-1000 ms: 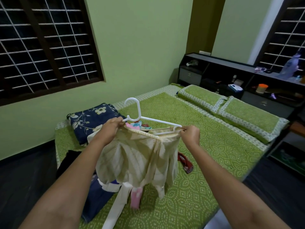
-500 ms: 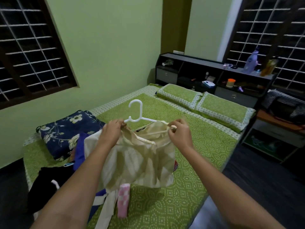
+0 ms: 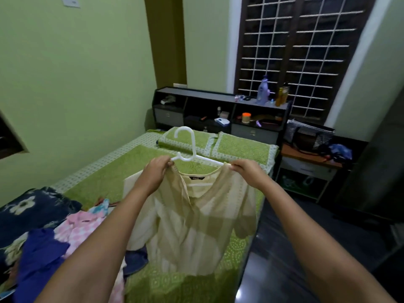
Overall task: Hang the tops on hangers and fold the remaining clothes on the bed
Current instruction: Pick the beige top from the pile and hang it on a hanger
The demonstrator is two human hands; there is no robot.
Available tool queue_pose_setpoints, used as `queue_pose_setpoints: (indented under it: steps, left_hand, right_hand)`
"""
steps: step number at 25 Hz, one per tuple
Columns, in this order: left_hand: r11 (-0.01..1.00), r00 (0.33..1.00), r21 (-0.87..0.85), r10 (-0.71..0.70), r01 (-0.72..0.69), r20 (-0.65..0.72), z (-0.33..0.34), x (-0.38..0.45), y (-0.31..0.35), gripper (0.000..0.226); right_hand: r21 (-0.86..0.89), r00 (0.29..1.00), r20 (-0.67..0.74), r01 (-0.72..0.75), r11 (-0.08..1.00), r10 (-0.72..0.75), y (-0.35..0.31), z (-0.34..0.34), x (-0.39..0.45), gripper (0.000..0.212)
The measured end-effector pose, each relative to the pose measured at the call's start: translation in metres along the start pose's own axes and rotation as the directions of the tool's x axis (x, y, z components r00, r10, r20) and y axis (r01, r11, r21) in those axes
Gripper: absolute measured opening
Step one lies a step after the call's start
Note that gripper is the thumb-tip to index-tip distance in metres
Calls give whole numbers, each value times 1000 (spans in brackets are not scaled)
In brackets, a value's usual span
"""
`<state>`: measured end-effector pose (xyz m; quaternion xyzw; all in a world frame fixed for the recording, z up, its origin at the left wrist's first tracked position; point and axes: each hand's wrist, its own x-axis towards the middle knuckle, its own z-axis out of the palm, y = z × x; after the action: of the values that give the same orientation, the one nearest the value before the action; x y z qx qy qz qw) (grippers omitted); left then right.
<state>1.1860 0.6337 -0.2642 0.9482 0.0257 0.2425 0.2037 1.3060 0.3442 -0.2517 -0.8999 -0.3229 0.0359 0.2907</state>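
Head view: 2 hands (image 3: pixel 156 171) (image 3: pixel 247 171) hold 1 cream top (image 3: pixel 196 215) on 1 white hanger (image 3: pixel 192 154).

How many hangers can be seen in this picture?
1. The white hanger is held up over the bed, inside the cream top, which the left hand and right hand pinch at its shoulders. The clothes pile may hide others.
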Motion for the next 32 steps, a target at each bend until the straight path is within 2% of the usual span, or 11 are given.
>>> queue_pose_setpoints:
  steps: [3, 7, 10, 12, 16, 22, 26, 28, 30, 31, 32]
  left_hand:
    - [995, 998, -83, 50, -47, 31, 44, 68, 49, 19]
    - [983, 989, -147, 123, -111, 76, 93, 146, 104, 20]
    - [993, 981, -115, 61, -40, 187, 123, 186, 114, 29]
    - [984, 970, -178, 54, -11, 238, 149, 216, 135, 37]
    - [925, 959, -378, 144, -44, 242, 202, 284, 188, 17]
    - [836, 780, -545, 302, 59, 547, 276, 405, 224, 16]
    - [911, 694, -413, 297, 0, 656, 337, 486, 226, 39]
    - [926, 685, -375, 300, -42, 664, 361, 527, 227, 33]
    - [942, 637, -289, 327, -167, 697, 379, 570, 240, 29]
    - [941, 638, -226, 337, -251, 693, 388, 592, 252, 30]
    - [934, 678, -152, 341, -324, 652, 395, 609, 267, 31]
  right_hand:
    - [142, 974, -223, -5, 990, 37, 45, -43, 10, 22]
    - [186, 903, -417, -22, 982, 100, 117, -115, 23, 18]
    - [213, 862, -485, -51, 976, 151, 165, -158, 27, 18]
    - [270, 841, -498, -82, 959, 212, 194, -179, 31, 16]
    - [331, 785, -542, -129, 935, 300, 249, -211, 38, 18]
    - [306, 681, -614, -259, 916, 398, 341, -266, 53, 24]
    - [312, 573, -691, -314, 897, 441, 393, -320, 69, 24]
    - [324, 536, -699, -352, 878, 473, 413, -342, 71, 27]
    - [347, 493, -705, -388, 854, 511, 434, -353, 72, 26]
    - [361, 469, -709, -400, 842, 527, 443, -356, 73, 25]
    - [372, 450, -712, -410, 833, 540, 452, -357, 74, 25]
